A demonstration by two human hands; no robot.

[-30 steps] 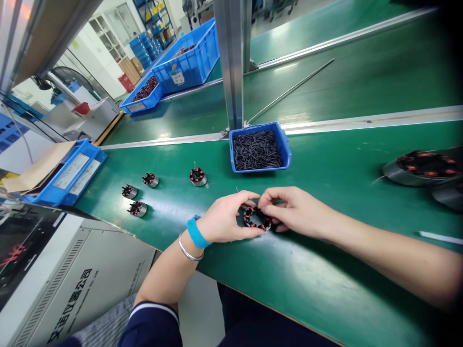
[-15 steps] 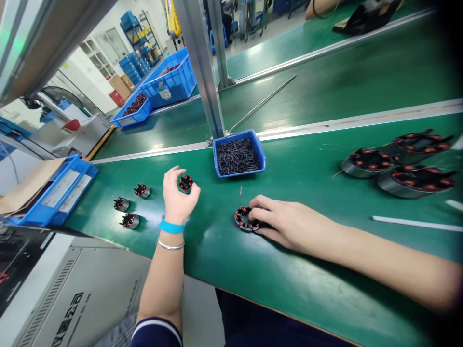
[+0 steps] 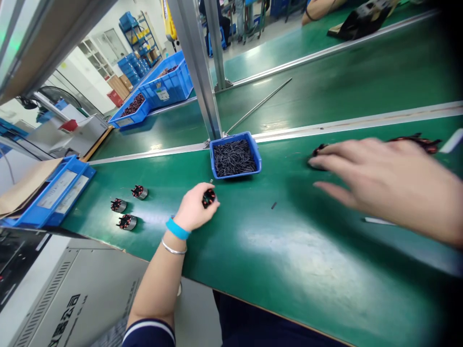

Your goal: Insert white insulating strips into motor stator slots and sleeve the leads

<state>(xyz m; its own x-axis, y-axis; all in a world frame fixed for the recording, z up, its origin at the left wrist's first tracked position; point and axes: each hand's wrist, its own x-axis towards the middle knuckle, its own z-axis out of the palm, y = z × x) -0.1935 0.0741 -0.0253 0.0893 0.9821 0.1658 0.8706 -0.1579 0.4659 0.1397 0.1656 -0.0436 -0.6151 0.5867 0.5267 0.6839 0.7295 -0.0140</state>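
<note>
My left hand (image 3: 197,207), with a blue band and a silver bangle at the wrist, curls around a small motor stator (image 3: 209,198) with black and copper-coloured windings. My right hand (image 3: 383,180) is blurred, its thumb and fingers apart. Just beyond its fingertips a dark stator (image 3: 318,150) shows in part; whether they touch I cannot tell. Another stator (image 3: 421,142) is partly hidden behind the right hand. Between the hands lies a short black tube (image 3: 274,205). A blue bin (image 3: 236,175) full of such black pieces stands beyond the left hand.
Three stators (image 3: 127,222) stand on the green table at left, near a blue tray (image 3: 67,193) with cardboard. A metal post (image 3: 202,77) rises behind the bin. A thin rod (image 3: 260,105) and larger blue bins (image 3: 168,89) lie farther back. Another person's arm (image 3: 321,9) appears at the top.
My left hand has moved right, toward the blue bin, with its stator. My right hand has left the middle of the table for the right side; the stator it touched there is gone from that spot.
</note>
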